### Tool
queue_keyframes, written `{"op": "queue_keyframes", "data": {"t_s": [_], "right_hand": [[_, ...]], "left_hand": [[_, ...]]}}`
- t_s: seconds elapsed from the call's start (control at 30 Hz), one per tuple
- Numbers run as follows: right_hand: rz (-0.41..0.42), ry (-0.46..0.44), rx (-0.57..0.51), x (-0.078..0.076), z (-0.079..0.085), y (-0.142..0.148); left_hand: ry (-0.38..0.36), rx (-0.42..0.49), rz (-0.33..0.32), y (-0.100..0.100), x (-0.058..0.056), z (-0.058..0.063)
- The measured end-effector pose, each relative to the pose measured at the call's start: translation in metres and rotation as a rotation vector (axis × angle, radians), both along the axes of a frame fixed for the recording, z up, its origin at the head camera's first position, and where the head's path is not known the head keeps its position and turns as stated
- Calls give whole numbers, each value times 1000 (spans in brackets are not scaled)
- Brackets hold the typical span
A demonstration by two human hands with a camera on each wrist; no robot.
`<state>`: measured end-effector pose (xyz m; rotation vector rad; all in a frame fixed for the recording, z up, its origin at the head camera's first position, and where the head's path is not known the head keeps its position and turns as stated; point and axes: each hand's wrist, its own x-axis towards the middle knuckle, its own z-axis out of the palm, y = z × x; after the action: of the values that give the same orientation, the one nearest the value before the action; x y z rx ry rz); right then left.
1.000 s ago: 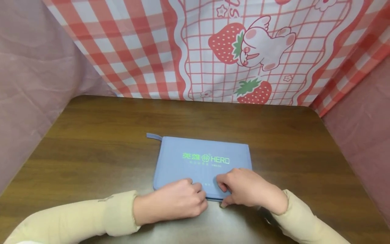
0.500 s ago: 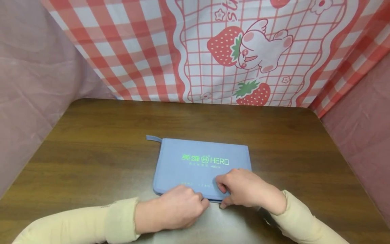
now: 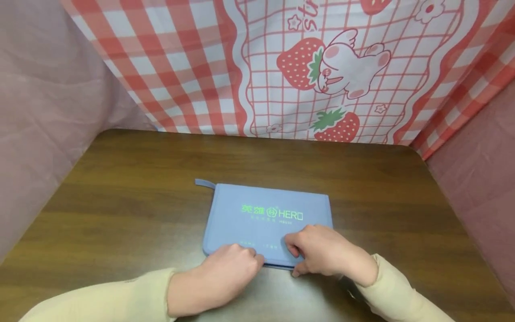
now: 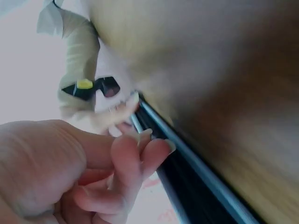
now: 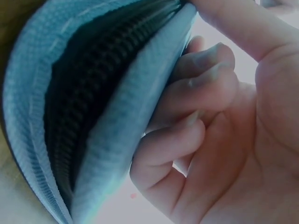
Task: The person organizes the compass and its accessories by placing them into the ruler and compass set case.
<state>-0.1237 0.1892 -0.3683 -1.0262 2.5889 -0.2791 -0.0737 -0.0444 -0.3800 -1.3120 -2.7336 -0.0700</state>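
A flat blue zip case (image 3: 257, 201) with green "HERO" lettering lies on the table, a fabric tab at its far left corner. My left hand (image 3: 219, 279) is at its near edge; in the left wrist view its thumb and fingers (image 4: 128, 154) pinch at the zipper, where the zipper pull is hidden by the fingertips. On the case's near right part, my right hand (image 3: 326, 250) grips the edge, thumb below and curled fingers on the cover. Zipper teeth (image 5: 98, 70) run along a dark band between two blue rims in the right wrist view.
The brown wooden table (image 3: 161, 165) surrounds the case. Behind it hangs a red-and-white checked cloth (image 3: 181, 67) with strawberry prints, and pink cloth (image 3: 52, 89) hangs at the left and right sides. A black wrist camera (image 4: 96, 88) sits on the right sleeve.
My left hand has moved left along the case's near edge, baring more of the dark zipper edge between the hands. The right hand keeps its hold, and the case stays nearly in place.
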Motion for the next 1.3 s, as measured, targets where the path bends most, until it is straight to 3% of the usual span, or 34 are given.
{"op": "queue_keyframes", "data": {"t_s": [0.3, 0.57, 0.7, 0.83, 1.0, 1.3], "right_hand": [[21, 28, 18, 2, 1, 3], [19, 19, 21, 3, 0, 5], [25, 27, 17, 1, 0, 5], [32, 36, 9, 0, 0, 5], [26, 24, 8, -1, -1, 7], [49, 12, 11, -2, -2, 5]], "left_hand": [[-120, 143, 203, -41, 6, 3], [-106, 143, 347, -67, 6, 7], [-147, 136, 429, -75, 2, 7], [-209, 130, 503, -87, -13, 6], [-246, 117, 505, -92, -36, 9], [-132, 9, 554, -89, -86, 8]]}}
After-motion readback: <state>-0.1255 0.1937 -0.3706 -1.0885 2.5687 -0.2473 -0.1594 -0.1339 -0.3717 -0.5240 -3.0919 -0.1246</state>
